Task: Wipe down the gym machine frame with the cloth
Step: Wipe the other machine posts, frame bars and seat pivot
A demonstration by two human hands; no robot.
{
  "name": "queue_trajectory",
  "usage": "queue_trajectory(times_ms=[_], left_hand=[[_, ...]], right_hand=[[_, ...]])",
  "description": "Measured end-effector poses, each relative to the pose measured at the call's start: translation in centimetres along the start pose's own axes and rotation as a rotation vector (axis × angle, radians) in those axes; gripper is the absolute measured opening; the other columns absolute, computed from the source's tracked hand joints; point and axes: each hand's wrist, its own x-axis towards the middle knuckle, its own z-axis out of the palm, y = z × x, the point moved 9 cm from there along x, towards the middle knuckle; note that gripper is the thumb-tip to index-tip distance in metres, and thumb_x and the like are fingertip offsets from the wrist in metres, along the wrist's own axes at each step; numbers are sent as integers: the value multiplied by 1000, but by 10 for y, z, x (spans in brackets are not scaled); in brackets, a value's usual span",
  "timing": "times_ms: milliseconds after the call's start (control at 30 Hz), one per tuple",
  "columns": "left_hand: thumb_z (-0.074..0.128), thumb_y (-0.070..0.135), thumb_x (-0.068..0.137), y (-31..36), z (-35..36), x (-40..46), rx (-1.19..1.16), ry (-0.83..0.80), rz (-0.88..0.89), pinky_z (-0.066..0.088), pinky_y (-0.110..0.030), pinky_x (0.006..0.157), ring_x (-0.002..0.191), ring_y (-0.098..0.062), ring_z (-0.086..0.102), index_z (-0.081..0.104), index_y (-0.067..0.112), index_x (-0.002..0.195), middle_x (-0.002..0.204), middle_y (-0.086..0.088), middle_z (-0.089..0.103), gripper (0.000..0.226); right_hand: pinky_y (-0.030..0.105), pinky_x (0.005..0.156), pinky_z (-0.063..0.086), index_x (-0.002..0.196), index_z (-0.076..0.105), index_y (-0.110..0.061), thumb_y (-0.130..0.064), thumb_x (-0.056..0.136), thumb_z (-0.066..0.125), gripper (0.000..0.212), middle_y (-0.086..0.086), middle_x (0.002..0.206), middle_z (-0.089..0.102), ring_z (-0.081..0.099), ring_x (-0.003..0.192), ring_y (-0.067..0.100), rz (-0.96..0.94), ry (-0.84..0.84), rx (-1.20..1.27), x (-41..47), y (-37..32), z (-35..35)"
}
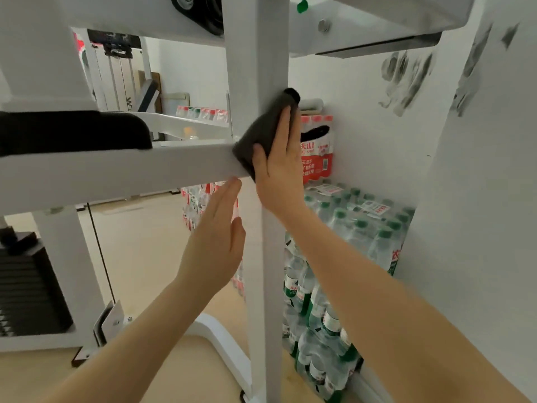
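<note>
Soft, light cloth [263, 132] pressed flat on the post [255, 68] at the crossbar [116, 173] joint by the right hand [279, 167] (fingers straight), left hand [216, 239] open, holding nothing; best pinned under the palm.

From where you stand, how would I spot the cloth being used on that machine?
Find the white vertical post of the gym machine, mid-picture, where a horizontal bar meets it. At that joint the right hand presses a dark grey cloth flat against the post. It is the only soft, dark thing on the white frame; the black pad sits far left.
</note>
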Motion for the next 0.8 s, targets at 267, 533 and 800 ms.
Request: queue_trajectory(times_ms=[267,533,800], left_hand=[[36,-1,91,-38,71,-53,-363,-139,-532,25,-37,114,139,-8,21,16,28,146,153,10,20,66],[35,9,96,-57,104,-95,-520,-40,-741,21,-25,110,137,-8,26,23,32,145,150,13,26,55],[33,28,99,-48,112,-69,-430,31,-654,26,-26,109,122,13,34,24,37,143,147,18,29,46]], right_hand=[[41,95,42,146,11,3,-25,86,63,84,25,143,29,43,121,37,116,-125,81,-49,35,12],[46,105,39,149,1,-17,-26,84,61,89,10,145,33,38,130,25,444,-473,354,-184,117,52],[7,98,28,147,19,-12,-26,101,25,48,-6,132,42,38,118,2,270,-348,674,-56,69,28]])
